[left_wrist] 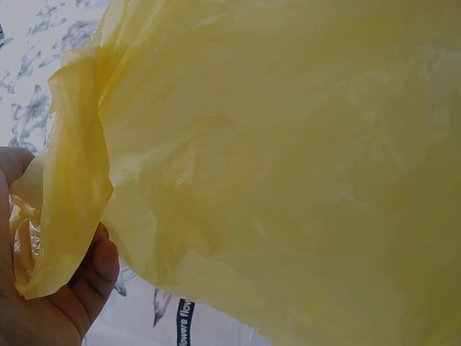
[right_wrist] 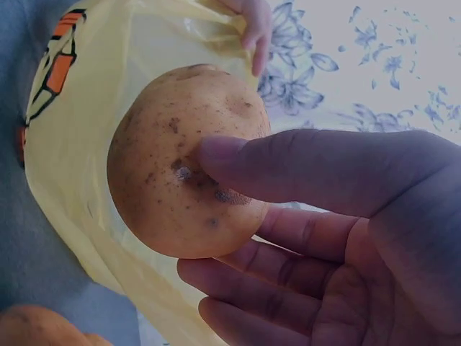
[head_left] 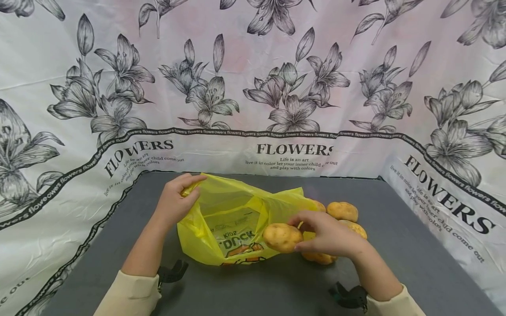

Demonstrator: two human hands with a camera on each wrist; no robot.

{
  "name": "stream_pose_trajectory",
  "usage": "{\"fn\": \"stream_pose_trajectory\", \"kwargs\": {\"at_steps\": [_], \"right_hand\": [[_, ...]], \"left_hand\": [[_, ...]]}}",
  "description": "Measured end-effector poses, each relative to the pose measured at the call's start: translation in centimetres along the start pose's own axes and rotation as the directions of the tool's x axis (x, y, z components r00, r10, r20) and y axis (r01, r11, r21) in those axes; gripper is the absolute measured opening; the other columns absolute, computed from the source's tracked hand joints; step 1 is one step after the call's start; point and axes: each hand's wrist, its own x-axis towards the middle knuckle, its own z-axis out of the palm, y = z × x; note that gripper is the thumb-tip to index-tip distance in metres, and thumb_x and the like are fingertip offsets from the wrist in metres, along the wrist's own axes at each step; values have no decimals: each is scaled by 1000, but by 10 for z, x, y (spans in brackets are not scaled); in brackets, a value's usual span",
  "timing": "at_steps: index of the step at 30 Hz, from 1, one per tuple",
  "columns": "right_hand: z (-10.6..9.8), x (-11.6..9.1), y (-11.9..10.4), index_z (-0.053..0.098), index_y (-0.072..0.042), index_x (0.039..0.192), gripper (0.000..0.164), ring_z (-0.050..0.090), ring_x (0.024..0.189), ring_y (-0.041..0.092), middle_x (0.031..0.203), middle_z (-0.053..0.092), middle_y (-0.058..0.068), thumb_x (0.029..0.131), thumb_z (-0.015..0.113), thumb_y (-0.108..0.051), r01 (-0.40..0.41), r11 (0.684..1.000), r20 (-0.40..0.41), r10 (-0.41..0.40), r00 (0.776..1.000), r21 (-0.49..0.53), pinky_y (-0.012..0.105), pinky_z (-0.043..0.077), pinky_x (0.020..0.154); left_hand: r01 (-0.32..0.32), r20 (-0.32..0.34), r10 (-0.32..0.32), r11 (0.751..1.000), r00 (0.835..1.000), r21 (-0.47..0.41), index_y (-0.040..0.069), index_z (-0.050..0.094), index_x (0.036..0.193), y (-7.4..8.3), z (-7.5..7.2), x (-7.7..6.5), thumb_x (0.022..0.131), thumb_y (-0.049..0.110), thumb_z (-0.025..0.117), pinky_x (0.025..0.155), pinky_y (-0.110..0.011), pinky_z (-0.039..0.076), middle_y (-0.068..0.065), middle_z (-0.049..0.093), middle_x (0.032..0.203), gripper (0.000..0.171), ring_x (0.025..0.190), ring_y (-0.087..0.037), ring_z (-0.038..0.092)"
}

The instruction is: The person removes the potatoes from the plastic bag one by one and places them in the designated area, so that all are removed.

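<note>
A yellow plastic bag with printed letters lies on the table, its mouth spread wide toward me. My left hand grips the bag's rim at its left side; the left wrist view shows the thin plastic bunched between thumb and fingers. In front of the bag's right part, my right hand holds a potato between thumb and fingers. Close up in the right wrist view, the potato has brown specks, and the thumb presses on its face. The inside of the bag is only partly visible.
Several more potatoes lie right of the bag, one at the back and one nearer, partly behind my right hand. The grey table is bordered by a white flower-printed cloth behind and at both sides.
</note>
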Motion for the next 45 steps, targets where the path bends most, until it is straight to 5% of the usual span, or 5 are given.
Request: {"fn": "stream_pose_trajectory", "kwargs": {"at_steps": [10,23,36,45], "right_hand": [[-14,-24,10,68,-15,119,42,65,103,20,117,65,-4,83,86,-20,-19,1000,3,19,1000,2,38,53,90],[-33,-44,21,63,-6,121,43,62,99,23,113,63,6,83,82,-10,-119,987,116,107,988,108,38,54,85],[-57,-67,39,65,-11,121,49,59,102,28,112,63,7,79,87,-19,-217,976,72,215,974,32,32,54,75],[-67,-79,59,64,-1,123,54,62,98,26,113,64,8,75,87,-13,-261,964,45,258,965,57,31,54,73]], "left_hand": [[2,8,-2,1000,1000,5,14,74,129,2,1,0,98,3,61,48,-28,37,-3,53,84,35,53,-17,35],[-7,0,7,1000,1000,-7,13,74,128,-1,3,-2,98,3,61,49,-27,37,-3,51,81,34,54,-17,36],[-7,-1,8,1000,1000,17,12,74,128,-1,1,0,97,0,62,50,-27,38,-2,54,85,35,56,-17,37],[-2,0,2,999,1000,33,12,73,129,-2,1,0,97,-1,62,50,-27,37,-2,56,88,36,56,-17,38]]}}
